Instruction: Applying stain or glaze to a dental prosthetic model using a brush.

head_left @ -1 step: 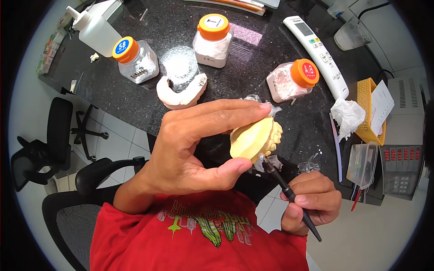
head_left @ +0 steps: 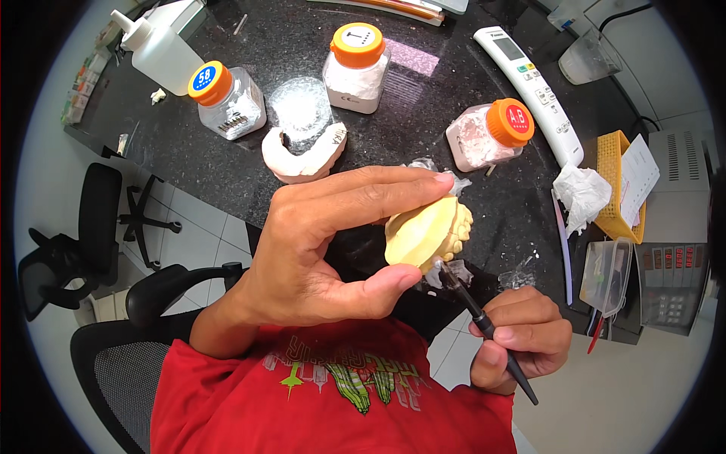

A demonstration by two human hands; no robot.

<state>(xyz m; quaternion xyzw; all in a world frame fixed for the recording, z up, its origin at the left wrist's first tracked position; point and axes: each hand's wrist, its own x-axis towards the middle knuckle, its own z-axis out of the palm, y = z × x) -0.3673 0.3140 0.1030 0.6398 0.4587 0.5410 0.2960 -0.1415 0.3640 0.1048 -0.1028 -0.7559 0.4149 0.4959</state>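
Note:
My left hand (head_left: 325,242) grips a yellow dental cast (head_left: 416,231) between the thumb below and the fingers above. Its row of teeth faces right, toward my other hand. In my right hand (head_left: 525,340), thumb and fingers pinch a slim black-handled tool (head_left: 474,309). The tool's tip meets the cast's lower edge beside my left thumb, where a little whitish material shows. Whether the tip is a brush or a blade, I cannot tell. A pale horseshoe-shaped dental cast (head_left: 306,160) lies on the dark counter beyond my left hand.
Orange-capped powder jars stand behind: one left (head_left: 231,106), one middle (head_left: 354,76), one right (head_left: 484,136). A white squeeze bottle (head_left: 162,57) is at far left. On the right lie a white remote control (head_left: 529,94), crumpled tissue (head_left: 582,195) and a yellow basket (head_left: 609,170). Clear plastic film (head_left: 517,276) lies nearer.

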